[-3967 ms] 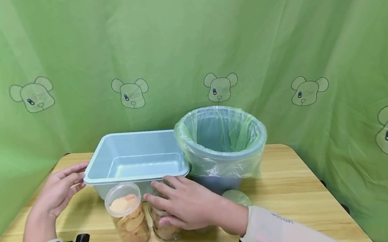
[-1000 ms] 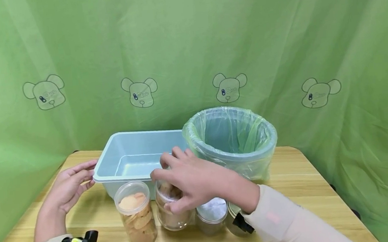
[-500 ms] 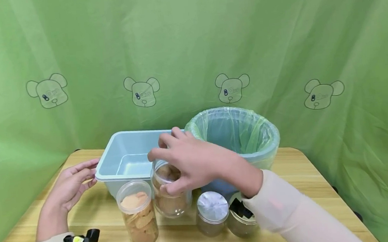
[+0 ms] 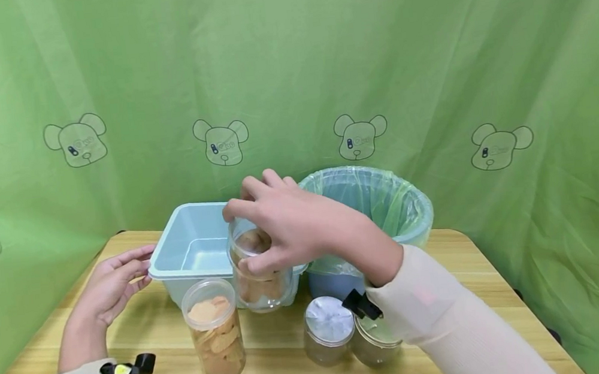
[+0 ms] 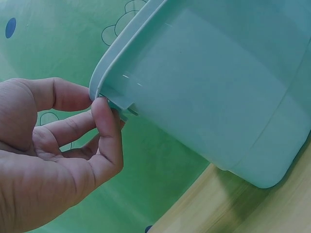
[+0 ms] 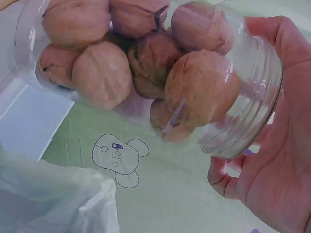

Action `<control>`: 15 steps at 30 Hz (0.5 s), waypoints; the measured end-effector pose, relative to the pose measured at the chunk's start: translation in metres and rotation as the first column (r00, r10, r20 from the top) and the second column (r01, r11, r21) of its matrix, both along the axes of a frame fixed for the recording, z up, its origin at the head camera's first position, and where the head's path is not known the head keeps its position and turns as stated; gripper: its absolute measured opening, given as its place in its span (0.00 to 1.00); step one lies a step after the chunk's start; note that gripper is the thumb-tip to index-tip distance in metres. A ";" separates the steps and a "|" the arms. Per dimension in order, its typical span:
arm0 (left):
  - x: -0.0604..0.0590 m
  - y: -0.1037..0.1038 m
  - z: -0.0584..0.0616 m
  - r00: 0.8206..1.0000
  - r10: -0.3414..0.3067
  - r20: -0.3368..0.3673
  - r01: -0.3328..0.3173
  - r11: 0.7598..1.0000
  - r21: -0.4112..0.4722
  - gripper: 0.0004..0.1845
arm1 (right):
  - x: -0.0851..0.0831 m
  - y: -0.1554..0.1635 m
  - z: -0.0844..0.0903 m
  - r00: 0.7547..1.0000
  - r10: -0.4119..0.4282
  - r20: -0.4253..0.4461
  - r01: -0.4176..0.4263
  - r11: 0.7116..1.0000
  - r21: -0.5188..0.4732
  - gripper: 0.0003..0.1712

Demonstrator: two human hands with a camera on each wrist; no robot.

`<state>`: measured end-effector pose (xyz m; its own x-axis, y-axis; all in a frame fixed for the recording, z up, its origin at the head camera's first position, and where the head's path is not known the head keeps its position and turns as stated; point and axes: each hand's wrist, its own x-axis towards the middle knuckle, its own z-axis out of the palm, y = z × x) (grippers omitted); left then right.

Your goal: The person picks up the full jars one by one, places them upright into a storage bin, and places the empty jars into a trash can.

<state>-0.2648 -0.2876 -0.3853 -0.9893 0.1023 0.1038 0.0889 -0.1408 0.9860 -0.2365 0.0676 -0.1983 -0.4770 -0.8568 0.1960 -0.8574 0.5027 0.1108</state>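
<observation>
My right hand (image 4: 297, 223) grips a clear jar of walnuts (image 4: 259, 290) from above, fingers and thumb around its top end. The jar is raised off the table in front of the light-blue plastic basin (image 4: 191, 276). In the right wrist view, several whole walnuts (image 6: 102, 75) show through the jar wall, and the threaded neck sits within the hand. My left hand (image 4: 106, 293) holds the basin's left end. Seen from the left wrist, its thumb and forefinger pinch the basin rim (image 5: 109, 63).
A tall clear jar of orange chips (image 4: 219, 345) stands before the basin. Two shorter jars, one with a silvery top (image 4: 328, 319) and one with a pale lid (image 4: 375, 333), stand to the right. Behind them is a blue bin with a green liner (image 4: 416, 218). A green curtain (image 4: 277, 63) hangs behind.
My right hand has closed on the walnut jar and lifted it from the table up toward the basin. The two short jars have come into view. My left hand stays at the basin.
</observation>
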 end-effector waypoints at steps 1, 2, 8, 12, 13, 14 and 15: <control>0.000 0.000 0.000 1.000 -0.002 -0.002 0.002 1.000 0.002 0.16 | -0.002 -0.002 0.001 1.000 -0.007 0.000 0.007 1.000 0.002 0.29; 0.000 0.000 -0.001 1.000 -0.002 -0.004 0.002 1.000 0.003 0.16 | -0.004 -0.003 0.002 1.000 -0.014 0.001 0.014 1.000 0.005 0.29; 0.000 0.002 -0.003 1.000 0.004 0.005 -0.004 1.000 -0.012 0.15 | -0.016 -0.010 0.004 0.998 -0.069 0.010 0.069 0.998 0.011 0.30; 0.000 0.002 -0.001 1.000 0.007 0.001 -0.007 0.999 -0.033 0.15 | -0.024 -0.015 0.005 0.996 -0.088 -0.004 0.088 0.996 0.002 0.30; 0.000 0.001 -0.001 1.000 0.008 -0.001 -0.008 0.999 -0.036 0.15 | -0.026 -0.016 0.004 0.996 -0.090 -0.006 0.090 0.996 -0.002 0.30; 0.000 0.001 -0.001 1.000 0.006 -0.004 -0.006 0.999 -0.039 0.15 | -0.027 -0.018 0.004 0.996 -0.092 -0.006 0.092 0.996 -0.008 0.30; 0.000 0.000 0.000 1.000 0.005 -0.006 -0.006 0.999 -0.040 0.15 | -0.029 -0.020 0.004 0.995 -0.095 -0.006 0.095 0.995 -0.013 0.30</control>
<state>-0.2649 -0.2872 -0.3857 -0.9893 0.1009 0.1051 0.0949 -0.1012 0.9903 -0.2656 0.0480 -0.1945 -0.5547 -0.8051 0.2102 -0.8050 0.5832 0.1092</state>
